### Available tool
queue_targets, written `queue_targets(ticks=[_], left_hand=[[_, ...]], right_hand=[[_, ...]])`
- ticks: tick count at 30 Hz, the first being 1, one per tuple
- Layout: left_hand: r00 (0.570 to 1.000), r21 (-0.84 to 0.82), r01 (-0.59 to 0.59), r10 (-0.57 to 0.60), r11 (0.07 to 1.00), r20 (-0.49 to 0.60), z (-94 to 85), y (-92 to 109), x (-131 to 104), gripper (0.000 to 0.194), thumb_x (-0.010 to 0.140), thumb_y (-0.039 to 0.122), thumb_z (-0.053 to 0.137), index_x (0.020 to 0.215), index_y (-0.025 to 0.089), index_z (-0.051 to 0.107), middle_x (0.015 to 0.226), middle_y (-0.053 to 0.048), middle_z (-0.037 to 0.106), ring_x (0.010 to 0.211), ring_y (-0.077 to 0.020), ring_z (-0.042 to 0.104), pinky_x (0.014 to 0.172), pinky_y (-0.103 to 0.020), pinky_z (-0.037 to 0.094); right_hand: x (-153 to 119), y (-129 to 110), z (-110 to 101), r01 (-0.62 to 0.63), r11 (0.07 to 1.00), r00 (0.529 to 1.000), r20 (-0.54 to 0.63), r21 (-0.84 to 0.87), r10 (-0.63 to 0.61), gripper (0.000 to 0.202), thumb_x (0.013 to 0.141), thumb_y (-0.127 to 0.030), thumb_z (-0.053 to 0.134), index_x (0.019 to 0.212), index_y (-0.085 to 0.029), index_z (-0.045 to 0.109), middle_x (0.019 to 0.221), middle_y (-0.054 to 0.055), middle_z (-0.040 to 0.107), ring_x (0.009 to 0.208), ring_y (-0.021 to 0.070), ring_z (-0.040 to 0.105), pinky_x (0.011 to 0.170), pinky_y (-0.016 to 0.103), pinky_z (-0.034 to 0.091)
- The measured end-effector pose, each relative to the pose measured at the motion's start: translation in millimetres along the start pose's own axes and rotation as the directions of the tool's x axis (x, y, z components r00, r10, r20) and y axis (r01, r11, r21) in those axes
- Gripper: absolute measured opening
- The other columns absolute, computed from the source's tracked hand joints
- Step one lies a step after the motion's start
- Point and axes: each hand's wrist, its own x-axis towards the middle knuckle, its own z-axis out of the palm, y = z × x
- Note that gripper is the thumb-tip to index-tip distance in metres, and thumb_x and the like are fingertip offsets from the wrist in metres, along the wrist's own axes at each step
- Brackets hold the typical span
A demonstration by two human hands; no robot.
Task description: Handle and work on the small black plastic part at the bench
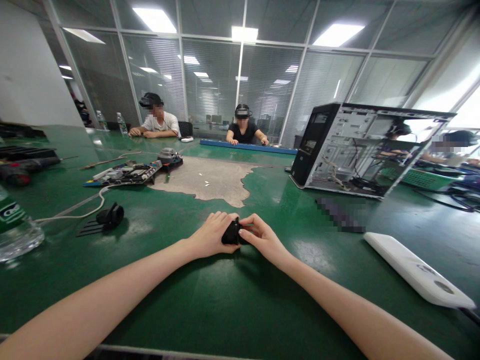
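Note:
A small black part (pixel 231 233) is held just above the green table (pixel 225 295), near the middle of the view. My left hand (pixel 214 234) wraps round its left side, fingers over the top and thumb below. From the right, my right hand (pixel 261 235) pinches the part's other end between thumb and fingers. The hands are close together, and the fingers cover much of the part, so its exact shape is hard to tell. Left of the hands lies a black finned piece (pixel 108 216) on the table.
A circuit board (pixel 127 173) with a cable lies at back left, near a water bottle (pixel 17 225). An open computer case (pixel 318 145) stands at back right. A white power bank-like object (pixel 416 270) lies right. Two people sit across; another is at far right.

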Motion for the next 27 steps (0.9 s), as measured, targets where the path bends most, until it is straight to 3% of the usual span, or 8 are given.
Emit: queue_targets(ticks=[6, 9, 14, 24, 27], left_hand=[[1.000, -0.008, 0.015, -0.015, 1.000, 0.021, -1.0, 0.3, 0.6, 0.057, 0.067, 0.043, 0.061, 0.113, 0.019, 0.038, 0.100, -0.007, 0.052, 0.089, -0.0251, 0.047, 0.076, -0.036, 0.036], [1.000, -0.002, 0.014, -0.014, 1.000, 0.023, -1.2, 0.0, 0.5, 0.057, 0.066, 0.042, 0.061, 0.114, 0.020, 0.037, 0.101, -0.007, 0.052, 0.090, -0.0254, 0.047, 0.077, -0.037, 0.036], [1.000, 0.001, -0.002, 0.002, 1.000, 0.015, -1.2, 0.5, 0.2, 0.054, 0.068, 0.040, 0.060, 0.113, 0.019, 0.037, 0.101, -0.007, 0.052, 0.089, -0.0247, 0.047, 0.077, -0.036, 0.036], [1.000, 0.015, 0.007, -0.007, 1.000, 0.026, -1.2, -0.5, 0.5, 0.057, 0.068, 0.044, 0.060, 0.114, 0.019, 0.037, 0.101, -0.008, 0.051, 0.089, -0.0250, 0.046, 0.077, -0.037, 0.036], [1.000, 0.009, -0.002, 0.002, 1.000, 0.024, -1.3, -0.5, 0.6, 0.056, 0.068, 0.043, 0.060, 0.113, 0.018, 0.037, 0.100, -0.007, 0.052, 0.088, -0.0247, 0.046, 0.076, -0.036, 0.036]], right_hand=[[4.1, 7.5, -3.7, -0.036, 0.997, 0.999, -0.012, -0.064, 0.035, 0.028, 0.074, -0.033, 0.059, 0.097, -0.020, 0.049, 0.099, 0.004, 0.055, 0.088, 0.0159, 0.056, 0.075, 0.032, 0.048], [2.7, 5.1, -3.8, -0.036, 0.996, 0.999, 0.026, -0.086, 0.039, 0.026, 0.075, -0.031, 0.058, 0.097, -0.020, 0.049, 0.096, 0.004, 0.056, 0.088, 0.0161, 0.055, 0.075, 0.033, 0.048], [-1.9, -0.2, -0.4, 0.064, 0.997, 0.998, 0.020, -0.045, -0.064, 0.020, 0.073, -0.027, 0.061, 0.087, -0.021, 0.049, 0.090, 0.000, 0.051, 0.095, 0.0169, 0.053, 0.074, 0.028, 0.048], [1.3, 7.5, -3.4, -0.023, 0.993, 1.000, 0.018, -0.117, 0.026, 0.028, 0.076, -0.029, 0.056, 0.102, -0.020, 0.047, 0.100, 0.005, 0.055, 0.091, 0.0162, 0.055, 0.078, 0.032, 0.047], [-0.1, 6.3, -2.8, 0.006, 0.995, 0.999, 0.050, -0.099, -0.001, 0.025, 0.075, -0.027, 0.058, 0.097, -0.021, 0.047, 0.097, 0.003, 0.055, 0.092, 0.0160, 0.055, 0.076, 0.031, 0.048]])
